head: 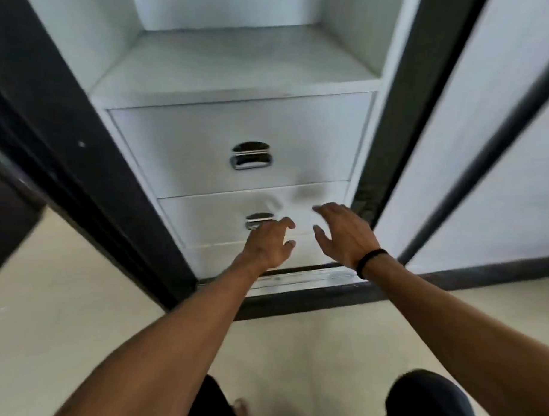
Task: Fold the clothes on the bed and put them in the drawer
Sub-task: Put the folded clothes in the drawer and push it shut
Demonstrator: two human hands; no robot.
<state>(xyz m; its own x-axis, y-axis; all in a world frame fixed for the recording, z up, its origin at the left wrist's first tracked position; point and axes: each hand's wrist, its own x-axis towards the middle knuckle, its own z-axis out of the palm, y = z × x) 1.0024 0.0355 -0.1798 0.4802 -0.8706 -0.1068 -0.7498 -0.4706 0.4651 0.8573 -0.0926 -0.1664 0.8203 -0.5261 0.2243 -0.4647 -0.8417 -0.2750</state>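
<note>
Two white drawers sit shut inside a wardrobe. The upper drawer [188,142] carries a chrome cup handle [251,156]. The lower drawer [204,218] has a matching handle [257,219]. My left hand [267,246] reaches toward that lower handle, fingers loosely curled and holding nothing. My right hand [344,233], with a black band on its wrist, hovers just to the right in front of the lower drawer, fingers spread. No clothes and no bed are in view.
A white shelf [240,66] lies above the drawers. Dark wardrobe frame posts [82,157] stand left and right, with a pale sliding door [475,137] at the right. A metal floor track [311,279] runs below. My knees show over the cream floor [61,309].
</note>
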